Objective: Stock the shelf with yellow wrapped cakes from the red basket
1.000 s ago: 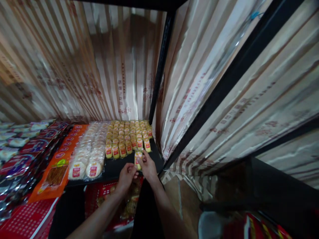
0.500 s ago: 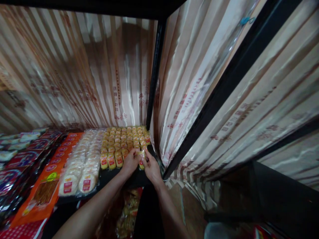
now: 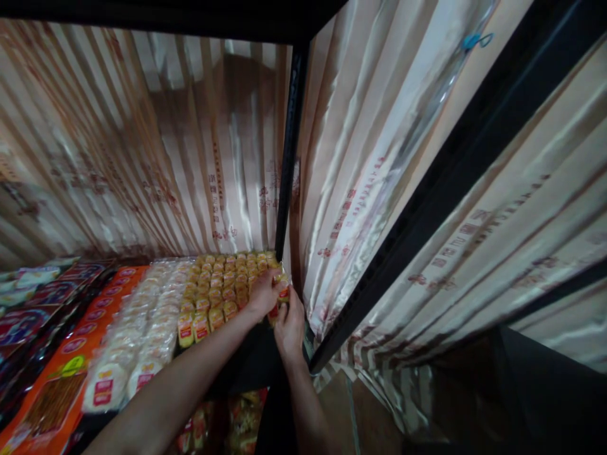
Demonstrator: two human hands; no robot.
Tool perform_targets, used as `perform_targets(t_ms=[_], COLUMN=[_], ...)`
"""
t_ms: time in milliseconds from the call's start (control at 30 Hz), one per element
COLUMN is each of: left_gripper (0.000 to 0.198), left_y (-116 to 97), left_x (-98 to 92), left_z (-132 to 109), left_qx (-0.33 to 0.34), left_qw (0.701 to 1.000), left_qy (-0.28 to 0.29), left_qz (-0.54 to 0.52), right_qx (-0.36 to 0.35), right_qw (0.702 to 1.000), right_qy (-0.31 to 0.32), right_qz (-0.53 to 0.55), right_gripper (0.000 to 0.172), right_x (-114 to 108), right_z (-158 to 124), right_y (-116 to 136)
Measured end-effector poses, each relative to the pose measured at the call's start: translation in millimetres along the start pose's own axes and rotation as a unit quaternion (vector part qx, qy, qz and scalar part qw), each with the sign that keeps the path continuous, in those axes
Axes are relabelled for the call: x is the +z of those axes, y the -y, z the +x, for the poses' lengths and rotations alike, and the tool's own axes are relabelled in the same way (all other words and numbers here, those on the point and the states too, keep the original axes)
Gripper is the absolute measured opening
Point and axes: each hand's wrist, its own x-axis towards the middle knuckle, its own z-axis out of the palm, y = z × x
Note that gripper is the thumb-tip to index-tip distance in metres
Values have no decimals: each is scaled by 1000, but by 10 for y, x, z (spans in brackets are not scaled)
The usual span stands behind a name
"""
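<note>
Both my hands meet at the right end of the rows of small yellow packaged snack cakes (image 3: 215,287). My left hand (image 3: 264,292) is closed, its fingertips on a yellow snack packet (image 3: 283,292) with a red label. From below right, my right hand (image 3: 290,323) grips the same packet with bent fingers. Another red-labelled packet shows partly below it, between the hands. My left forearm crosses in front of the nearest rows and hides some of them.
Left of the yellow packets lie clear-wrapped white round cakes (image 3: 107,385), an orange snack bag (image 3: 90,328) and dark packets (image 3: 28,328). A black shelf post (image 3: 290,151) stands at the corner, with a slanted black beam (image 3: 403,240) to the right. Pleated printed sheeting (image 3: 190,158) hangs behind.
My hands have moved from the front row toward the back right of the yellow packets, carrying one packet. The view has shifted slightly, so the goods sit lower and further left.
</note>
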Motion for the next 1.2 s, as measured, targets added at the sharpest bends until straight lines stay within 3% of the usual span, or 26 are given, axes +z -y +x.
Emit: perform_targets(t_ms=[167,467,733,967,1200], left_gripper=[23,21,22,27,28], left_y=[-43,64,111,301,247], left_x=[76,116,134,177,139], left_z=[201,404,467,449,441], left_qx=[-3,11,37,23,49], left_qw=[999,997,995,992,977], left_qy=[22,45,58,75,96], left_qz=[27,65,67,98,183], right_qx=[39,61,70,44,28], right_qw=[999,997,996,999,998], right_qy=[-10,-16,-29,2,50], right_qz=[16,50,53,16,-15], right_gripper=[47,48,46,45,47], right_x=[94,215,247,360,339], right_z=[94,112,125,-29,-38], right_y=[-145,-304,-344,-414,-382])
